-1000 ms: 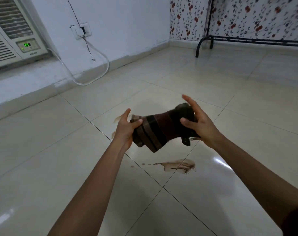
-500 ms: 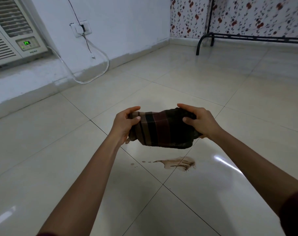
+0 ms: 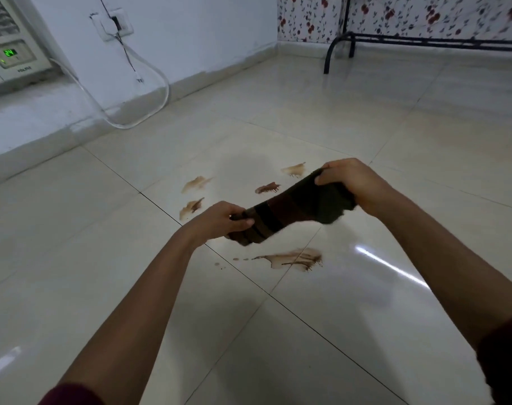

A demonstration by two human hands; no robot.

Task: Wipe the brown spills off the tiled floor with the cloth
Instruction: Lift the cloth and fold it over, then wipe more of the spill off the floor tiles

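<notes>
Holding cloth (image 3: 292, 213) taut above spills (image 3: 295, 258): left hand (image 3: 219, 220), right hand (image 3: 351, 182).

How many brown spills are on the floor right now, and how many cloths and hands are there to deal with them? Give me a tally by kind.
Brown spills: 5, namely the large spill, the dark streak, the far pale smear and two pale smears at left
Striped cloth: 1
Hands: 2, left hand and right hand, both gripping the cloth
Total: 8
</notes>
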